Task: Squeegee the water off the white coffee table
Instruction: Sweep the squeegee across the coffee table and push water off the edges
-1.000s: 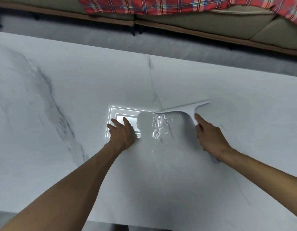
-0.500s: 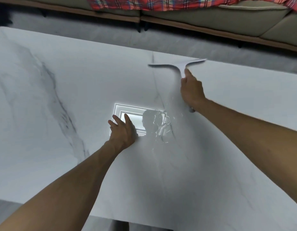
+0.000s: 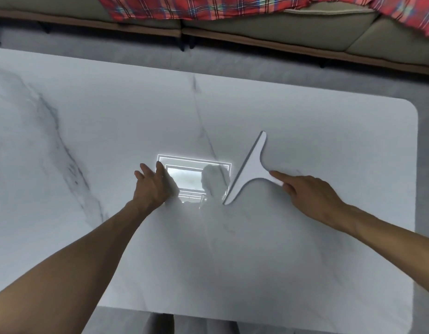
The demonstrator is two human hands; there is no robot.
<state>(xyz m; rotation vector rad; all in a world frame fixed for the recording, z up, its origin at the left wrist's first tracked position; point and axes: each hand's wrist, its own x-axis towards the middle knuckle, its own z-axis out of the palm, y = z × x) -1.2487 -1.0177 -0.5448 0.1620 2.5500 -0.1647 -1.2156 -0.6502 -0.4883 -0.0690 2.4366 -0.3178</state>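
The squeegee (image 3: 250,169) sits around the middle of the white counter (image 3: 112,116), a touch right of centre, blade down on the surface. Its long blade runs on a diagonal, near-left tip to far-right tip, and the short handle points off to the right and slightly near, straight into the right hand (image 3: 309,191). That hand grips the handle with the index finger (image 3: 278,175) stretched along the top of it and the other fingers curled in below. The left hand (image 3: 153,189) lies flat on the counter, fingers straight and a little spread, holding nothing, its fingertips at the left edge of a bright light reflection (image 3: 184,179) just left of the blade. Half a second ago the squeegee was out at the far edge of the counter with its blade lying nearly left to right; now it is back by the reflection and turned onto the diagonal. The left hand has not shifted from its spot. Beyond the far edge run a sofa (image 3: 256,27) and a red plaid blanket (image 3: 184,8).
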